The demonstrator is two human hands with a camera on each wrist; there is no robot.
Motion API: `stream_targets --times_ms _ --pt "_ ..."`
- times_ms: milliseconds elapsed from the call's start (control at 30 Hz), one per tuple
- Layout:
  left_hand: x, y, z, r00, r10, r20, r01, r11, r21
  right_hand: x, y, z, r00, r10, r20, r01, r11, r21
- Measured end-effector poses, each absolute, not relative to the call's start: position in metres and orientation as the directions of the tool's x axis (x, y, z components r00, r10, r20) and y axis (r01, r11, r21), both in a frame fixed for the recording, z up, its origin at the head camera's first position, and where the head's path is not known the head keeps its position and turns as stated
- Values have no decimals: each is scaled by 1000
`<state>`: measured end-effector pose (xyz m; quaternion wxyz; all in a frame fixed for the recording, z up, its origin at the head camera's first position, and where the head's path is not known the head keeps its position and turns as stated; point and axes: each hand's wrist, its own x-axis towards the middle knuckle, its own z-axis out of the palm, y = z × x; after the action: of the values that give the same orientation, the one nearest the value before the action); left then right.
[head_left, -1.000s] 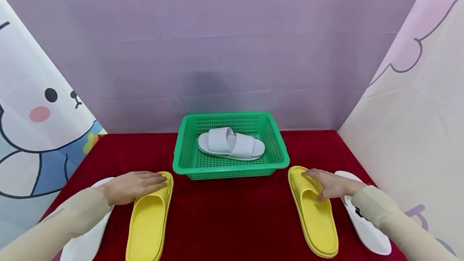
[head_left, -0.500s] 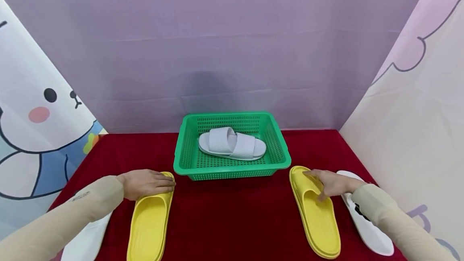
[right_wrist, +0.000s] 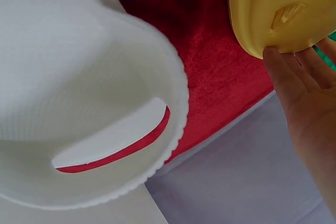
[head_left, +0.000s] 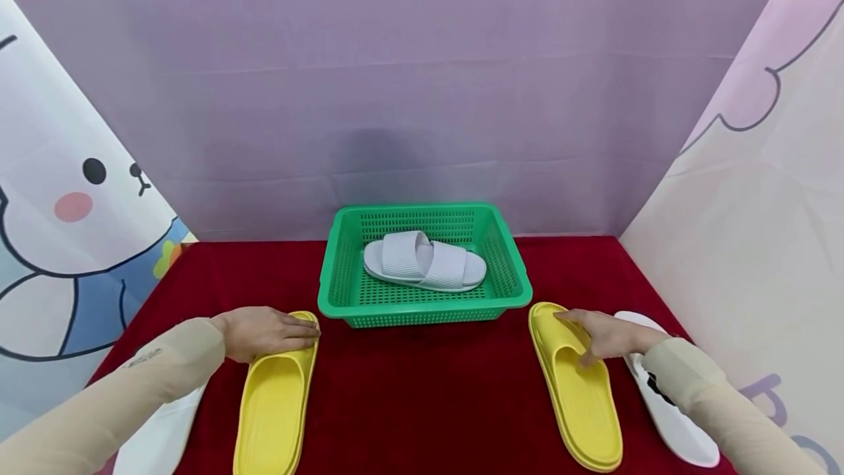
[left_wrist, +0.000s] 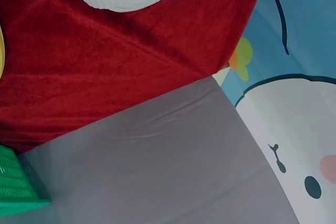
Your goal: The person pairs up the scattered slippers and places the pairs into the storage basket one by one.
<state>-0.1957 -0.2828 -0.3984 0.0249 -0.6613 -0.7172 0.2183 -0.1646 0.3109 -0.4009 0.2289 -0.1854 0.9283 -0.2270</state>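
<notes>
My left hand (head_left: 267,334) lies across the strap of the left yellow slipper (head_left: 269,416), its fingers extended over the toe end and the thumb hidden. On the other side, my right hand (head_left: 608,334) touches the right yellow slipper (head_left: 588,416), fingers on the strap and thumb by its foot opening. The right wrist view has the fingers (right_wrist: 286,74) fairly straight against that slipper's yellow edge. My left hand is outside the left wrist view. Both yellow slippers lie on the red cloth, toes pointing away from me.
A green basket (head_left: 422,311) with white slippers (head_left: 443,267) inside stands at the back middle. Outside each yellow slipper lies a white slipper, one left (head_left: 161,431) and one right (head_left: 682,424), partly under my sleeves. Fabric walls (head_left: 422,94) enclose the red cloth (head_left: 422,402).
My left hand has moved right, farther over the left yellow slipper's strap, then stays there. My right hand keeps its place on the other slipper. The head view has shifted slightly.
</notes>
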Motion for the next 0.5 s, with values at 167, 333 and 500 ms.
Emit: stream_targets --times_ms 167,333,500 --pt "-195 -285 -394 -116 965 -233 949 38 -313 -165 312 -401 -827 -453 -332 -248 825 -509" --pt "-193 -287 -396 -116 973 -199 957 56 -286 -164 313 -402 -825 -466 -319 -264 818 -511" --pt "-190 -289 -397 -117 979 -165 955 65 -288 -165 312 -403 -825 -478 -299 -295 818 -495"
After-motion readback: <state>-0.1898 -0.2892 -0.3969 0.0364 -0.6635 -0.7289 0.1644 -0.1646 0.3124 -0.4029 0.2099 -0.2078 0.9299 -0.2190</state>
